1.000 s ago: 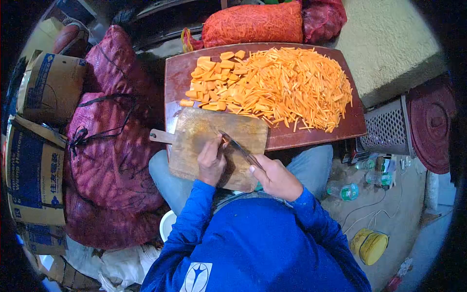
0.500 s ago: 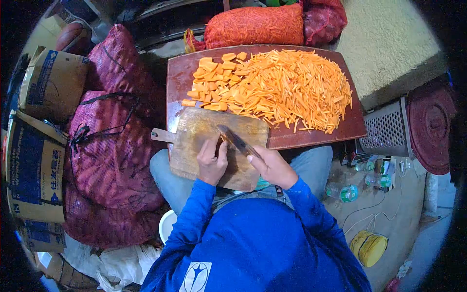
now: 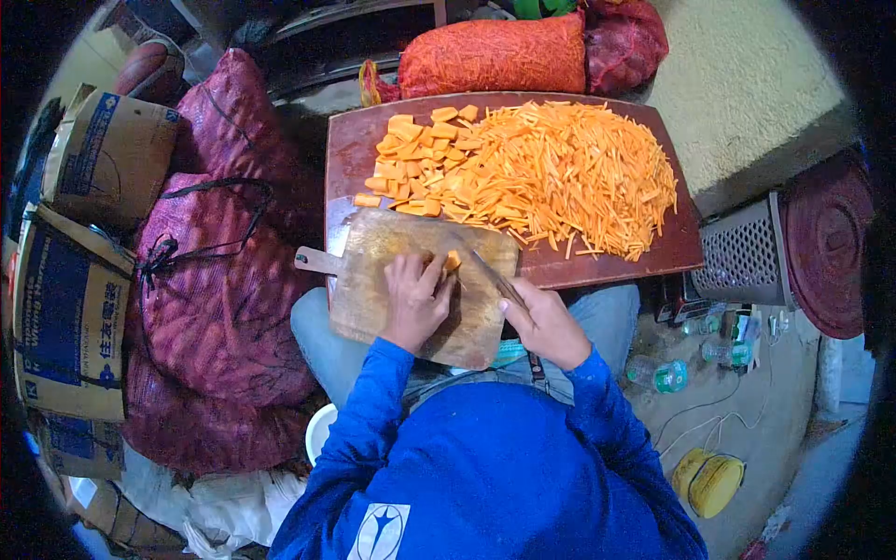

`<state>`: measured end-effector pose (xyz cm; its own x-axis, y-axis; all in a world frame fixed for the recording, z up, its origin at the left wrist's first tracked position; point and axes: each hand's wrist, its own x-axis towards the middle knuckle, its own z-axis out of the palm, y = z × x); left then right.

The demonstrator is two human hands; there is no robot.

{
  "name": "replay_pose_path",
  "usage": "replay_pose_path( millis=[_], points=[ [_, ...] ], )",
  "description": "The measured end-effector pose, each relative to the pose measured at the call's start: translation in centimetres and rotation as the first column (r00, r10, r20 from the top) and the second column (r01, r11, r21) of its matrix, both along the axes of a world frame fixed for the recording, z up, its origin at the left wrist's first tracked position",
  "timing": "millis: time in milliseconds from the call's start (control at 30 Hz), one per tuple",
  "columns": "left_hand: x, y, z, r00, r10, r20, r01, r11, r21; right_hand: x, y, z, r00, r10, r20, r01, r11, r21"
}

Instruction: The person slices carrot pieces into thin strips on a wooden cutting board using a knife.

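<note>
On the wooden cutting board across my lap, my left hand has its fingers curled, with the thumb and index finger at a small orange carrot piece. My right hand is wrapped round the handle of a knife. Its blade slants up and left over the board, just right of the carrot piece. Beyond the board, carrot chunks lie beside a large heap of thin carrot sticks. The palm side of my left hand is hidden.
The board overlaps the near edge of a dark red table. Full purple net sacks and cardboard boxes crowd the left. An orange net sack lies behind the table. A grey basket and plastic bottles are at right.
My right hand and the knife have shifted right, away from my left fingers. My left hand has turned and moved slightly right, and the carrot piece shows more clearly.
</note>
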<state>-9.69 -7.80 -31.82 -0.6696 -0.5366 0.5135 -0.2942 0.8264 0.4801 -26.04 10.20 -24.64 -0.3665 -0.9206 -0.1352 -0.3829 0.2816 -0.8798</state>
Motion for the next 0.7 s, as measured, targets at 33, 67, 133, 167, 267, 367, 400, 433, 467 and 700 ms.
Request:
replay_pose_path(
  millis=[33, 67, 133, 167, 267, 367, 400, 433, 467, 700],
  points=[
    [-0.2, 0.1, 0.0, 0.998, -0.012, 0.055, 0.012, 1.000, 0.005, 0.1, 0.1, -0.3, 1.000, 0.009, -0.026, -0.009, 1.000, 0.003],
    [-0.3, 0.0, -0.2, 0.999, -0.021, 0.026, 0.021, 1.000, 0.009, 0.2, 0.1, -0.6, 0.998, 0.020, -0.051, -0.020, 1.000, 0.007],
    [-0.1, -0.6, -0.6, 0.998, -0.033, 0.056, 0.033, 0.999, 0.008, 0.2, 0.4, -1.0, 0.998, 0.021, -0.065, -0.019, 0.999, 0.041],
    [0.1, -0.9, -0.8, 0.995, -0.044, 0.087, 0.044, 0.999, 0.005, 0.2, 0.5, -1.1, 0.997, 0.024, -0.077, -0.019, 0.997, 0.073],
    [0.3, -2.0, -0.9, 0.980, -0.169, 0.106, 0.168, 0.986, 0.016, 0.2, 0.9, -0.5, 0.996, 0.067, -0.066, -0.062, 0.995, 0.078],
    [0.1, -2.3, -1.5, 0.980, -0.185, 0.070, 0.184, 0.983, 0.019, 0.3, 1.5, 0.3, 0.996, 0.051, -0.080, -0.048, 0.998, 0.035],
    [0.1, -2.2, -1.4, 0.980, -0.186, 0.069, 0.185, 0.983, 0.019, 0.3, 1.4, 0.5, 0.995, 0.050, -0.081, -0.048, 0.998, 0.035],
    [0.1, -2.1, -1.3, 0.984, -0.170, 0.061, 0.169, 0.985, 0.015, 0.3, 1.4, 0.7, 0.995, 0.048, -0.092, -0.044, 0.998, 0.051],
    [0.2, -1.8, -1.2, 0.986, -0.155, 0.054, 0.155, 0.988, 0.013, 0.4, 1.5, 0.8, 0.994, 0.045, -0.101, -0.038, 0.997, 0.069],
    [0.3, -1.6, -2.4, 0.982, -0.148, 0.115, 0.162, 0.979, -0.124, 1.2, 0.4, 0.9, 0.986, 0.083, -0.145, -0.067, 0.992, 0.110]
  ],
)
